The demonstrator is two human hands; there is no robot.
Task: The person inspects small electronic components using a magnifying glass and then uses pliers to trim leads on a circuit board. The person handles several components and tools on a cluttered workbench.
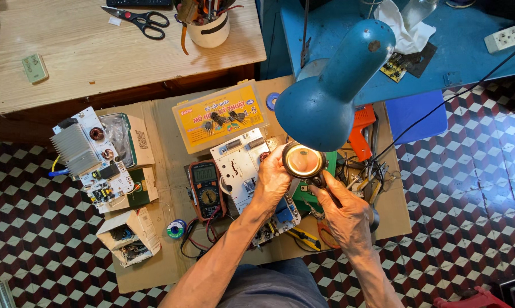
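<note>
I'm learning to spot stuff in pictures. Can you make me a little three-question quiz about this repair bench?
1. True or false: the round lit magnifying glass sits under the blue metal desk lamp.
2. Which hand touches the magnifying glass's rim? A) left hand B) right hand C) neither
3. Fill in: the black-handled scissors lie on the pale wooden ____.

Key:
1. True.
2. A; the right hand is lower, by the dark handle.
3. Table, beside the white cup of tools.
</note>
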